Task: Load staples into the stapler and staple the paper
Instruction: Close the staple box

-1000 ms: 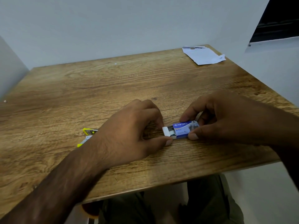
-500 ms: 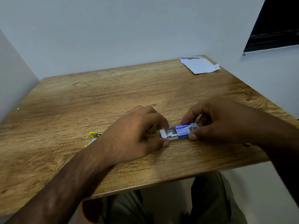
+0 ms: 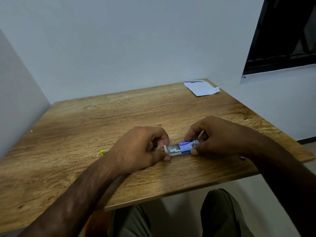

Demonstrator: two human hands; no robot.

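A small blue staple box [image 3: 187, 147] lies on the wooden table [image 3: 119, 113] near its front edge. Its white inner tray [image 3: 171, 150] sticks out to the left, with grey staple strips showing inside. My right hand [image 3: 217, 135] pinches the blue sleeve between thumb and fingers. My left hand [image 3: 142, 147] grips the tray's left end with thumb and forefinger. A yellow stapler [image 3: 103, 152] lies behind my left wrist, mostly hidden. The white paper [image 3: 201, 87] rests at the table's far right corner.
Walls close off the table at the back and on the left. A dark window sits high on the right. My knees show below the table's front edge.
The inner tray has slid further out to the left from the blue sleeve. My head has tilted up, so the table sits lower in the view.
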